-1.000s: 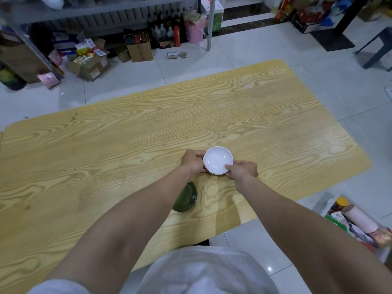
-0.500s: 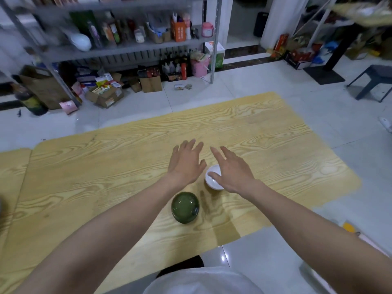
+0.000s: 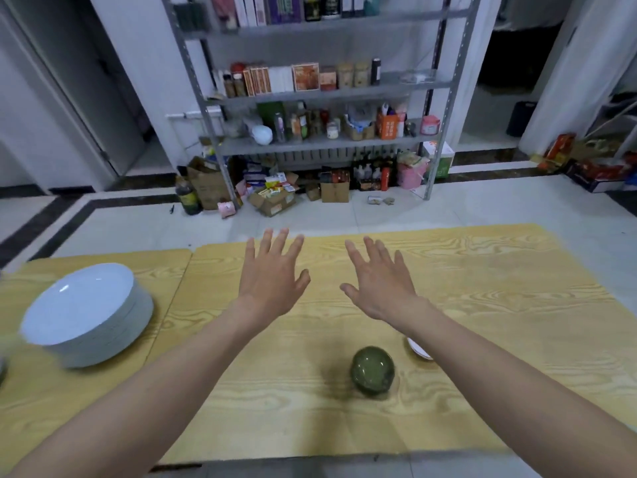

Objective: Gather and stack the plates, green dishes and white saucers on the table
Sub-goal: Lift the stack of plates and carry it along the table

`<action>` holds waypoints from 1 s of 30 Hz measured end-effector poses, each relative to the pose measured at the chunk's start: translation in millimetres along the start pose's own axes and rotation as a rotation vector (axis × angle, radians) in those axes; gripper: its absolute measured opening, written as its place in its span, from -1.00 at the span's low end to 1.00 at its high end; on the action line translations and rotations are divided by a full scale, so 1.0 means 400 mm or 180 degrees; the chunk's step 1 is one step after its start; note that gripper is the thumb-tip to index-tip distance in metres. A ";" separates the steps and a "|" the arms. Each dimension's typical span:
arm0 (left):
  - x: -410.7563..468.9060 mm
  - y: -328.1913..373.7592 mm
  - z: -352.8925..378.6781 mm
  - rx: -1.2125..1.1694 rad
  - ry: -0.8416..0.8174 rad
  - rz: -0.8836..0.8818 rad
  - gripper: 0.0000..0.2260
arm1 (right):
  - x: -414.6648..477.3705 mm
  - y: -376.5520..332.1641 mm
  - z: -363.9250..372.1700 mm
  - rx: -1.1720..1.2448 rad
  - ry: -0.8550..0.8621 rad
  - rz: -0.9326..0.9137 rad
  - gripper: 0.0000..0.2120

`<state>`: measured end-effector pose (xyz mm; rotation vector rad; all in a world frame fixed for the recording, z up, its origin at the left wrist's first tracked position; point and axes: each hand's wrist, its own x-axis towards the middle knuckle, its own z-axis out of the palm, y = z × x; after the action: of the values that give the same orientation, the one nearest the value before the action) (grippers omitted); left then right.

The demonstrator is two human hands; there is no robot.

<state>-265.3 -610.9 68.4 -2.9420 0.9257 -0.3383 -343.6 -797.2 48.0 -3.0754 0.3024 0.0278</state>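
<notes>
A stack of several white plates (image 3: pixel 86 313) stands at the left on the wooden table (image 3: pixel 499 305). A stack of green dishes (image 3: pixel 372 371) sits near the table's front edge. Just right of it, white saucers (image 3: pixel 417 350) peek out from under my right forearm, mostly hidden. My left hand (image 3: pixel 272 277) and my right hand (image 3: pixel 379 281) hover over the middle of the table, fingers spread, palms down, holding nothing. Both hands are beyond the green dishes and the saucers.
A second tabletop section (image 3: pixel 103 260) adjoins at the left, with a seam between. Behind the table a metal shelf (image 3: pixel 324 143) holds bottles and boxes. Cardboard boxes (image 3: pixel 272 200) and bottles stand on the tiled floor beneath it.
Both hands let go of the white saucer and lifted forward with fingers spread. The view tilted up, bringing the plate stack at the left and the shelf into sight.
</notes>
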 end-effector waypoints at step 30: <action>-0.455 -0.978 0.075 -0.0253 0.0205 -0.1106 -0.49 | 0.202 -1.091 0.033 0.0126 0.0257 -0.1352 -0.33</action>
<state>-184.4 -186.6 43.5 -3.1781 0.4358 -0.4186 -179.3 -384.6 54.3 -3.0346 -0.3456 -0.1173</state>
